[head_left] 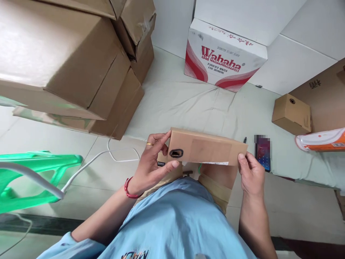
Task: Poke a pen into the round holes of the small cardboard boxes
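Observation:
A long brown cardboard box (203, 149) is held between both hands, over my lap. On its near face are a dark-rimmed oval hole at the left and a strip of printed white label along the lower edge. My left hand (155, 162), with a ring and a red bracelet, grips the box's left end, fingers at the upper corner and thumb in front of the face. The right end is pinched by my right hand (250, 171), its thumb on the near face. The undersides of the fingers are partly hidden.
Large cardboard boxes (88, 68) are stacked at the left, above a green plastic stool (40, 158). A white and red carton (223, 57) stands at the back of the cloth-covered surface (172, 100). To the right are a phone (263, 153), a small box (291, 115) and an orange-white package (323, 140).

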Tool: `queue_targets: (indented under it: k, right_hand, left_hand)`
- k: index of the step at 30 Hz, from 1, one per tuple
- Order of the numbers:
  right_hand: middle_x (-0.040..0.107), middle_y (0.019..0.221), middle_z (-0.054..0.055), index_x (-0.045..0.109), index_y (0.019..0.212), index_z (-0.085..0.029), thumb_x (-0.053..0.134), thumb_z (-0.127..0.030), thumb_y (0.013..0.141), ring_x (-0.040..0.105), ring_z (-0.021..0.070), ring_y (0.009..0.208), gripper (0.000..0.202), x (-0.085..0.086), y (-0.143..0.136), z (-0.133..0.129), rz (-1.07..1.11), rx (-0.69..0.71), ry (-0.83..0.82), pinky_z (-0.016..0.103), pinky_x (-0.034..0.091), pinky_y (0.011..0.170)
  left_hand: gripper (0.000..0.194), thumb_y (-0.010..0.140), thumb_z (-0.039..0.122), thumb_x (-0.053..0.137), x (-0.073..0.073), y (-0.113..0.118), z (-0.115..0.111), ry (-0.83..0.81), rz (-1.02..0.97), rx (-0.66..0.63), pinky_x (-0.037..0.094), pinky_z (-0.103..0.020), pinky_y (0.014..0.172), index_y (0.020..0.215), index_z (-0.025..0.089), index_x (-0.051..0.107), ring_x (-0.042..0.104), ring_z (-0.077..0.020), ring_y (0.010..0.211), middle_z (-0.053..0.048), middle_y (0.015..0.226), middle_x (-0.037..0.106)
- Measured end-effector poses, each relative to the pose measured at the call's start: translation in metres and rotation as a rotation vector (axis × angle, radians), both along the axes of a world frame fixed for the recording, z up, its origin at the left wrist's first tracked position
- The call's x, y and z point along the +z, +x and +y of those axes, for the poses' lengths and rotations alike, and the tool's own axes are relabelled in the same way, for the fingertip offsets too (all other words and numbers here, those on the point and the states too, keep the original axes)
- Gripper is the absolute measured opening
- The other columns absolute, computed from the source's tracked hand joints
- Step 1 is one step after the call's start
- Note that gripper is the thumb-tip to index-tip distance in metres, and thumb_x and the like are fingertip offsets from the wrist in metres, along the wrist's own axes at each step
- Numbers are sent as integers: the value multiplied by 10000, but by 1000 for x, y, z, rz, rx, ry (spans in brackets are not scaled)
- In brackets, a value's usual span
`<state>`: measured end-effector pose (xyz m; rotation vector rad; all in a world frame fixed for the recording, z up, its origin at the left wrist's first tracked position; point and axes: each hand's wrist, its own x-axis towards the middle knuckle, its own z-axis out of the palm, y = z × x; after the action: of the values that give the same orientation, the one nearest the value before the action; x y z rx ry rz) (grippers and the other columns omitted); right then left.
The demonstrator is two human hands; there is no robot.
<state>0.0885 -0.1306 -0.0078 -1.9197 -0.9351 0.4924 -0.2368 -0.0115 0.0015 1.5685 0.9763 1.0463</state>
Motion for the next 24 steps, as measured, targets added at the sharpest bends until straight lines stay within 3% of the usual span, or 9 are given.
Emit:
queue_targets:
  k: [4, 7, 10, 13, 15, 18, 21, 24]
  right_hand:
    - [720, 780, 51, 796, 1132, -137, 609, -748, 941, 656, 214, 736, 667, -8, 28, 19, -137, -189, 53, 325, 522, 679]
    - [775, 902, 123, 795, 1049, -137, 567, -707, 939, 679, 252, 808, 624, -15, 57, 29, -325, -295, -69, 380, 531, 789]
    - [797, 1013, 185, 791, 1066, -128, 608, -612, 891, 706, 318, 932, 547, -25, 74, 35, -443, -202, -370, 443, 521, 894]
    - [804, 1097, 199, 764, 1197, -119, 636, -540, 874, 724, 357, 1038, 546, -33, 75, 40, -489, -115, -580, 445, 516, 908]
    - [811, 1068, 200, 769, 1175, -125, 606, -493, 898, 739, 363, 1022, 489, -35, 73, 44, -509, -113, -658, 432, 513, 876]
    - [811, 974, 221, 793, 997, -135, 561, -467, 913, 748, 380, 962, 414, -33, 73, 48, -519, -105, -755, 428, 502, 825]
    - [813, 924, 197, 791, 917, -154, 593, -437, 856, 742, 357, 911, 351, -26, 78, 41, -506, -173, -732, 416, 501, 809]
    - [787, 775, 96, 789, 1075, -153, 666, -388, 743, 694, 286, 765, 425, -17, 82, 20, -395, -329, -531, 379, 491, 740]
  left_hand:
    - [1084, 778, 534, 950, -21, 4, 4, -14, 168, -207, 605, -449, 1006, 1699, 350, 408, 609, -302, 1193, -142, 1505, 530]
    - [1231, 751, 532, 973, -38, 6, 8, 12, 225, -212, 481, -591, 1217, 1743, 335, 272, 479, -417, 1484, -184, 1687, 380]
    - [1335, 752, 564, 970, -51, 11, 20, 45, 207, -197, 304, -650, 1331, 1770, 315, 143, 333, -458, 1620, -209, 1773, 268]
    - [1354, 761, 625, 944, -61, 21, 38, 107, 194, -249, 216, -645, 1370, 1775, 271, 118, 222, -460, 1677, -218, 1804, 219]
    - [1314, 771, 685, 908, -68, 30, 49, 139, 195, -292, 203, -648, 1375, 1767, 250, 169, 229, -458, 1674, -223, 1793, 251]
    - [1288, 768, 762, 866, -75, 43, 61, 162, 191, -311, 267, -655, 1355, 1755, 254, 212, 318, -446, 1632, -224, 1745, 334]
    - [1368, 749, 809, 848, -81, 51, 70, 201, 166, -313, 308, -653, 1340, 1768, 254, 124, 322, -444, 1629, -234, 1744, 315]
    - [1436, 743, 826, 840, -85, 57, 80, 229, 158, -328, 285, -646, 1351, 1775, 234, 34, 276, -456, 1658, -250, 1775, 255]
